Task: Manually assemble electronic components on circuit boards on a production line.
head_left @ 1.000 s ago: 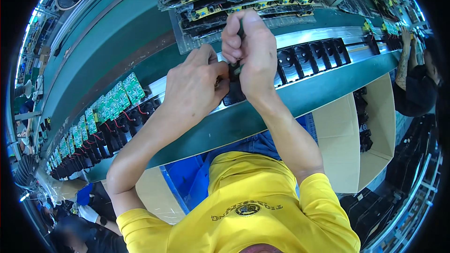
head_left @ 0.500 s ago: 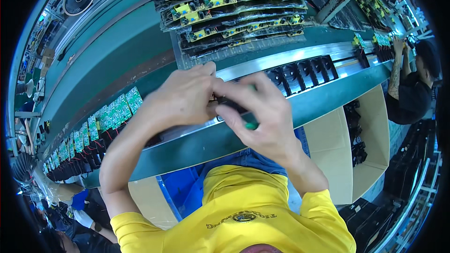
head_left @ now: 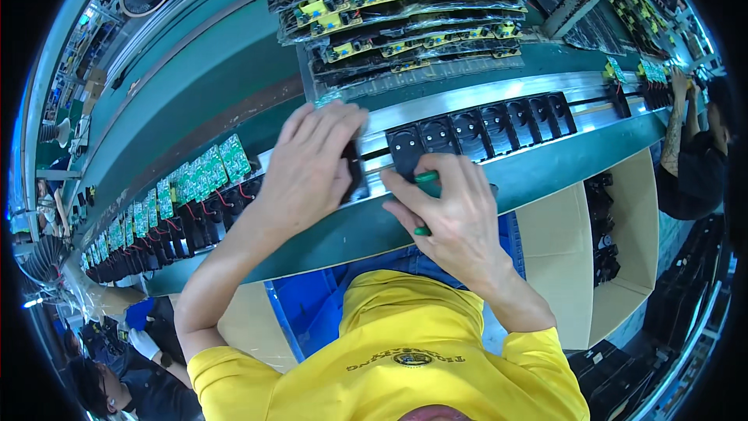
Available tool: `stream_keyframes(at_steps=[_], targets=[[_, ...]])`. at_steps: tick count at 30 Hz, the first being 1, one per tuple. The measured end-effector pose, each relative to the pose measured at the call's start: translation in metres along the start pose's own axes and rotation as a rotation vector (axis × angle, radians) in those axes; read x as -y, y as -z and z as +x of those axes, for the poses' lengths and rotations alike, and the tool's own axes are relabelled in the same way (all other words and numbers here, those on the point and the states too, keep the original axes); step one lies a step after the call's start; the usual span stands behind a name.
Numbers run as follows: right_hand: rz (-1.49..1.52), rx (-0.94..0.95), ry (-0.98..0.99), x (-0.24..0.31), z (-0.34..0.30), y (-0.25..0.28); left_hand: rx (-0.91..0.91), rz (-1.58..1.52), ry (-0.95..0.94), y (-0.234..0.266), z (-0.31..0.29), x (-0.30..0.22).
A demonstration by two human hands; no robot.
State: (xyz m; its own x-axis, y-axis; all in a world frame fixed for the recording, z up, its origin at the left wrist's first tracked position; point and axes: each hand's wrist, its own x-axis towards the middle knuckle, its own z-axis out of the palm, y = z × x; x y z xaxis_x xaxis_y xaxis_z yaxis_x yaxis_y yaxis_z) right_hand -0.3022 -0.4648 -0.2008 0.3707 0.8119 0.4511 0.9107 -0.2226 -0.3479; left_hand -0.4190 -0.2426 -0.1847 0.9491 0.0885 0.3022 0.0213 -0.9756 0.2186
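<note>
My left hand is closed around the side of a black plastic housing on the metal rail; fingers hide most of it. A bit of green circuit board shows beyond the fingertips. My right hand is curled around a green-handled tool; two green parts show, but its working end is hidden. Beside the right fingertips, at the left end of a row of black housings, stands the nearest black housing.
To the left, several black housings carry upright green circuit boards with red wires. Stacked trays of yellow boards stand beyond the rail. An open cardboard box is at right. Co-workers sit at far right and lower left.
My hands have drawn apart, the left staying by its housing and the right moving lower. The nearest housing of the row now shows between them. The whole view has shifted slightly.
</note>
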Motion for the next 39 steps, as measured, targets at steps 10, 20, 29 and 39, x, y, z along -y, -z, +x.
stream_keyframes(at_steps=[10,20,29,39], targets=[[0.225,-0.359,0.240,-0.009,0.116,0.057,0.127,0.132,0.178,0.046,-0.101,0.026],[-0.114,-0.521,0.414,-0.057,0.264,0.021,0.044,0.186,0.211,0.022,-0.114,0.014],[-0.146,-0.670,-0.328,-0.115,-0.112,0.091,-0.102,0.325,0.091,0.022,-0.101,-0.006],[-0.290,0.400,-1.747,-0.326,-0.462,0.197,-0.015,-0.548,-0.383,-0.081,0.065,-0.226]])
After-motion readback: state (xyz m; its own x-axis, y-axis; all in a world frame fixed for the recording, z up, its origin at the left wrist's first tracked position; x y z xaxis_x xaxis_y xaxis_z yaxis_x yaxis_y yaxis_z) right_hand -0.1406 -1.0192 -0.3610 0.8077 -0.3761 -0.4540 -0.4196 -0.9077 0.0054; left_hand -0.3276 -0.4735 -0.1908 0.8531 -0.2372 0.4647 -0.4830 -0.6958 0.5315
